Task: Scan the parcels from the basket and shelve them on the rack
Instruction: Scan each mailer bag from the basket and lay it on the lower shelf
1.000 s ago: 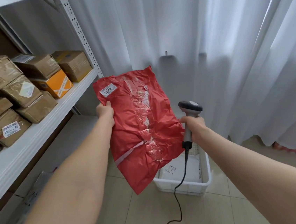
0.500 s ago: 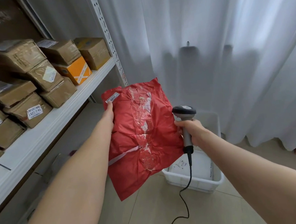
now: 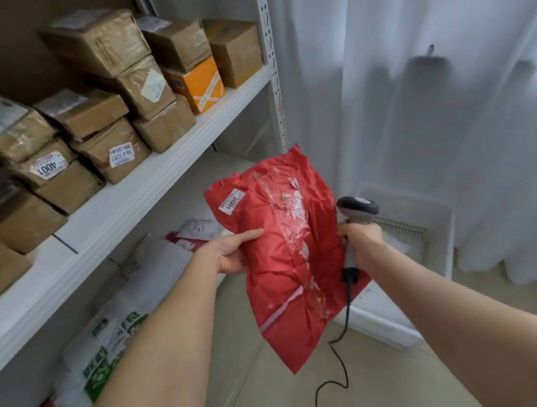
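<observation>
My left hand (image 3: 232, 252) pinches the left edge of a red plastic parcel bag (image 3: 287, 267), thumb on its front. The bag hangs crumpled in front of me, with a white label reading 2001 (image 3: 232, 202) near its top left corner. My right hand (image 3: 362, 241) grips the handle of a grey barcode scanner (image 3: 355, 210) right beside the bag's right edge; its black cable (image 3: 341, 338) trails to the floor. The white basket (image 3: 430, 239) stands on the floor behind the bag, partly hidden. The white rack shelf (image 3: 134, 197) runs along the left.
Several brown cardboard boxes and one orange box (image 3: 198, 84) fill the shelf, some labelled 4001 and 56-2-3201. White and green plastic mailers (image 3: 115, 335) lie on the lower level under it. White curtains (image 3: 428, 70) hang behind. A foot shows at the bottom edge.
My view has swung left and closer to the rack. The red bag has come lower, and my left hand has shifted from its top corner down to mid-edge. The scanner stays beside it.
</observation>
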